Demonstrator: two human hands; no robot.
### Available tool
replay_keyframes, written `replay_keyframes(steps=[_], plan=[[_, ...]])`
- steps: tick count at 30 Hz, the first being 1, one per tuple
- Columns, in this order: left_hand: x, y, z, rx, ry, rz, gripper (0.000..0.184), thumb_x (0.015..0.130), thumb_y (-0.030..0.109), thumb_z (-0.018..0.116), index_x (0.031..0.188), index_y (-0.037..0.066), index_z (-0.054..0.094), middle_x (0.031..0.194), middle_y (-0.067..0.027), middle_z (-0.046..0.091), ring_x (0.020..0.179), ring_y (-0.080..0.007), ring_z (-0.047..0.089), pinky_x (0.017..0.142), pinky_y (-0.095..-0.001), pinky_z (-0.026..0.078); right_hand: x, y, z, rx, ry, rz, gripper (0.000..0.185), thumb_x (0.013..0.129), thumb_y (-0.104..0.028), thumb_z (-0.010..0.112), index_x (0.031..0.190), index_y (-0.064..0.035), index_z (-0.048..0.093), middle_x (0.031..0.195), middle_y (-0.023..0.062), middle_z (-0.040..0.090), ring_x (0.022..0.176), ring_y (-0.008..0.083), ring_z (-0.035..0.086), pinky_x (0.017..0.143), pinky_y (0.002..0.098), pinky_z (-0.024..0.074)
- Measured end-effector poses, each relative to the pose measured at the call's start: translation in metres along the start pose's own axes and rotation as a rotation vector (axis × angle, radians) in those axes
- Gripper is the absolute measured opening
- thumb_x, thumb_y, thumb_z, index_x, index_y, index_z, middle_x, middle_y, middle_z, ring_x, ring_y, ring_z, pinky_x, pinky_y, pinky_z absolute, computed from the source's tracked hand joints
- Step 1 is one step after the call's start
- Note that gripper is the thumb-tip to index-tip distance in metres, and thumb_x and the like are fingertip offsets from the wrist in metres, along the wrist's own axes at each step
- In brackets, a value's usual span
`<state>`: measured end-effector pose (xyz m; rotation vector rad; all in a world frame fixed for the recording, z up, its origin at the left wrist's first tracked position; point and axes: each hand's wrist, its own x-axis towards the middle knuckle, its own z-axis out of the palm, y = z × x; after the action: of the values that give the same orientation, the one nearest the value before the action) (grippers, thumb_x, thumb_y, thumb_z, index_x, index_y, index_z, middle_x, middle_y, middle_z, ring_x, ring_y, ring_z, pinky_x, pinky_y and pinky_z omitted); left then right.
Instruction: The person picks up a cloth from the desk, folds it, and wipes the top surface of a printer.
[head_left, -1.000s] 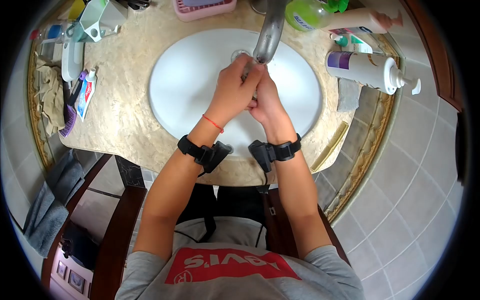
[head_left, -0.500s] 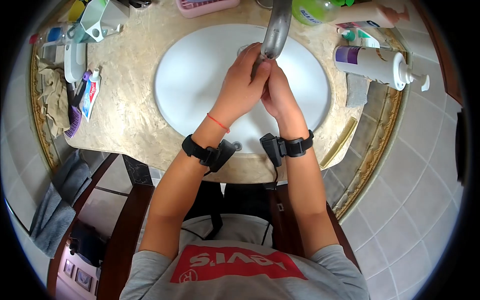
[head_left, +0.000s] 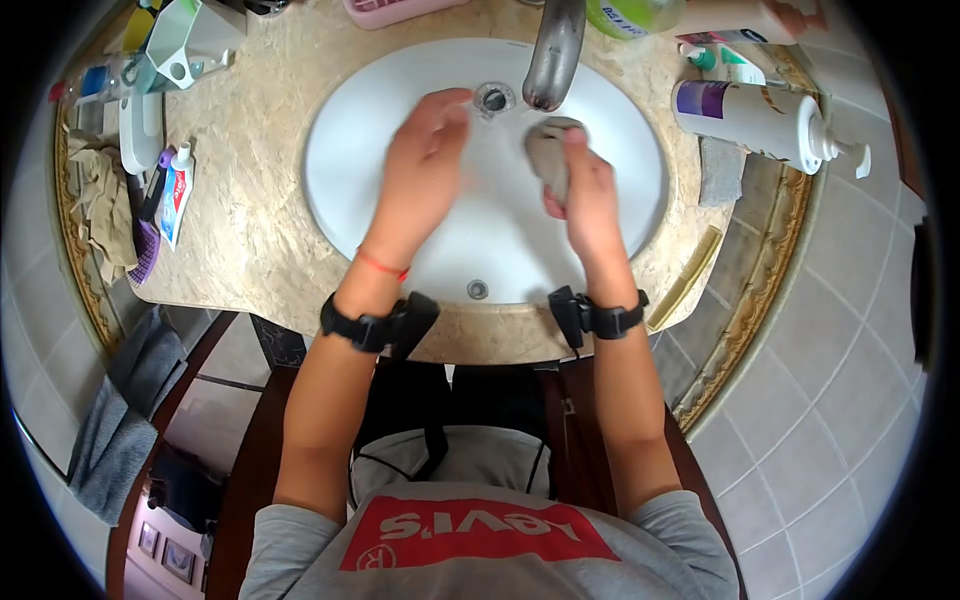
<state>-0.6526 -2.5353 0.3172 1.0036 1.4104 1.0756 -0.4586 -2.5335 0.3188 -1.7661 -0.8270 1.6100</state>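
Over the left half of the white sink point(head_left: 340, 185) is my left hand point(head_left: 425, 160), slightly blurred, its fingers curved with a gap to the thumb and nothing seen in them. On the right side of the bowl, my right hand point(head_left: 590, 195) grips a grey, wadded cloth point(head_left: 547, 155), thumb on top. The cloth hangs just below the metal faucet point(head_left: 556, 60). Between and beyond the hands lies the drain point(head_left: 495, 98).
At right stand a white pump bottle point(head_left: 745, 120), a folded grey cloth point(head_left: 722, 170) and a green bottle point(head_left: 632, 15). Toothpaste point(head_left: 176, 200) and a purple hairbrush point(head_left: 147, 245) lie left. A pink soap dish point(head_left: 400, 8) sits behind the sink.
My hands were together under the faucet and have moved apart, left hand to the left, right hand to the right. The grey cloth, hidden between them before, now shows in my right hand.
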Motion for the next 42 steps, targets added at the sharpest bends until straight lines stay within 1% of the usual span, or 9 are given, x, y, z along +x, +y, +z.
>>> replay_keyframes(steps=[6, 12, 23, 25, 32, 33, 35, 39, 42], plan=[[-0.038, 0.022, -0.056, 0.076, 0.067, -0.056, 0.022, 0.102, 0.014, 0.056, 0.119, 0.002, 0.062, 0.138, -0.0192, 0.059, 0.127, -0.0233, 0.054, 0.106, -0.0334, 0.040, -0.023, -0.006, -0.051, -0.099, 0.182, -0.100, 0.048, 0.104, -0.044, 0.052, 0.093, 0.0018, 0.064, 0.065, 0.0041, 0.059, 0.048, 0.0100, 0.051, 0.044, 0.0255, 0.0385], [-0.049, 0.030, -0.074, 0.197, 0.110, -0.011, 0.023, 0.103, 0.019, 0.056, 0.120, 0.003, 0.061, 0.144, -0.0207, 0.053, 0.128, -0.0252, 0.053, 0.108, -0.0369, 0.040, -0.020, 0.010, -0.064, -0.187, 0.263, -0.258, 0.028, 0.099, -0.026, 0.062, 0.112, -0.0007, 0.066, 0.077, 0.0038, 0.066, 0.062, 0.0082, 0.056, 0.056, 0.0245, 0.0479], [-0.023, 0.036, -0.057, 0.278, 0.066, 0.019, 0.023, 0.100, 0.016, 0.058, 0.119, 0.004, 0.063, 0.141, -0.0192, 0.058, 0.130, -0.0284, 0.054, 0.108, -0.0375, 0.040, 0.000, -0.008, -0.031, -0.232, 0.175, -0.366, 0.022, 0.091, -0.009, 0.068, 0.110, 0.0016, 0.066, 0.094, 0.0057, 0.070, 0.082, 0.0091, 0.060, 0.074, 0.0253, 0.0509], [-0.016, 0.040, -0.058, 0.330, 0.040, 0.053, 0.024, 0.099, 0.015, 0.058, 0.120, 0.003, 0.064, 0.138, -0.0197, 0.060, 0.128, -0.0281, 0.056, 0.107, -0.0379, 0.041, 0.008, -0.009, -0.026, -0.344, 0.203, -0.522, 0.022, 0.089, -0.008, 0.068, 0.109, 0.0018, 0.065, 0.094, 0.0052, 0.070, 0.082, 0.0106, 0.062, 0.074, 0.0258, 0.0516], [0.000, 0.039, -0.016, 0.337, -0.203, 0.023, 0.033, 0.097, 0.018, 0.060, 0.125, 0.000, 0.061, 0.127, -0.0267, 0.063, 0.116, -0.0381, 0.063, 0.100, -0.0407, 0.048, 0.025, -0.020, 0.010, -0.007, -0.096, -0.352, 0.039, 0.089, -0.004, 0.063, 0.127, -0.0010, 0.054, 0.094, 0.0083, 0.068, 0.078, 0.0119, 0.064, 0.070, 0.0251, 0.0527], [0.003, 0.027, -0.004, 0.356, -0.182, 0.141, 0.039, 0.097, 0.019, 0.059, 0.130, -0.004, 0.056, 0.123, -0.0283, 0.063, 0.112, -0.0434, 0.063, 0.097, -0.0434, 0.050, 0.024, -0.022, 0.016, 0.031, -0.114, -0.307, 0.038, 0.090, -0.004, 0.061, 0.127, -0.0003, 0.054, 0.095, 0.0083, 0.068, 0.078, 0.0118, 0.064, 0.069, 0.0251, 0.0525], [0.008, 0.031, 0.016, 0.246, -0.212, 0.083, 0.044, 0.099, 0.019, 0.056, 0.134, -0.007, 0.051, 0.120, -0.0303, 0.063, 0.110, -0.0454, 0.062, 0.095, -0.0463, 0.050, 0.020, -0.031, 0.028, 0.106, -0.154, -0.210, 0.034, 0.092, -0.005, 0.058, 0.125, 0.0012, 0.054, 0.095, 0.0085, 0.069, 0.078, 0.0115, 0.064, 0.068, 0.0251, 0.0520], [0.015, 0.010, 0.048, 0.148, -0.093, -0.055, 0.036, 0.100, 0.020, 0.051, 0.123, -0.008, 0.052, 0.111, -0.0325, 0.062, 0.101, -0.0488, 0.062, 0.087, -0.0496, 0.050, 0.032, -0.011, 0.037, 0.317, -0.077, -0.105, 0.031, 0.105, -0.027, 0.050, 0.111, 0.0004, 0.064, 0.092, 0.0042, 0.068, 0.075, 0.0090, 0.059, 0.068, 0.0237, 0.0484], [0.015, 0.000, 0.063, 0.166, 0.000, 0.010, 0.027, 0.100, 0.021, 0.050, 0.107, -0.005, 0.054, 0.100, -0.0293, 0.061, 0.086, -0.0480, 0.062, 0.076, -0.0512, 0.052, 0.025, -0.019, 0.044, 0.259, -0.005, -0.081, 0.027, 0.102, -0.024, 0.049, 0.098, -0.0010, 0.063, 0.082, 0.0019, 0.060, 0.075, 0.0098, 0.055, 0.068, 0.0270, 0.0462]])
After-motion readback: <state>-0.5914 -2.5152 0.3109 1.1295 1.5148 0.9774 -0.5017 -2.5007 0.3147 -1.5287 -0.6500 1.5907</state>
